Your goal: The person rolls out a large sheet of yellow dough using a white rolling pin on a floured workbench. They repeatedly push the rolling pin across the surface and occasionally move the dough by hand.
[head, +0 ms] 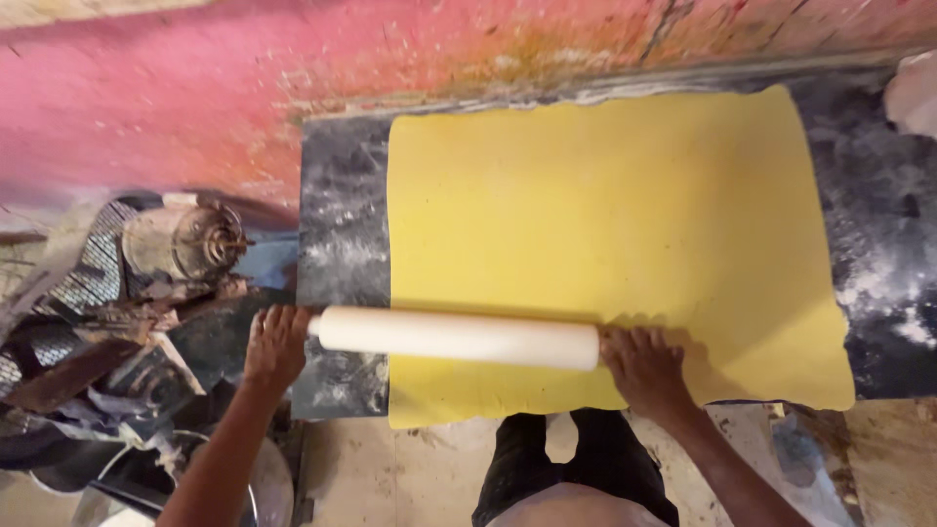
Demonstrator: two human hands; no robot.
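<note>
Two hands, left hand point(276, 346) and right hand point(641, 369), wrap both ends of a stiff rolling pin point(459, 338) near the counter's point(342, 215) front edge; the yellow dough sheet point(605, 244) looks soft, thin, tearable.

No packages, labels, signs, screens.

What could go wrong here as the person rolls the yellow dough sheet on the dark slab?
The dough sheet already overhangs the slab's near edge, so it may sag or tear. The left hand grips the rolling pin beyond the slab, beside cluttered scrap metal, and could knock it.
</note>
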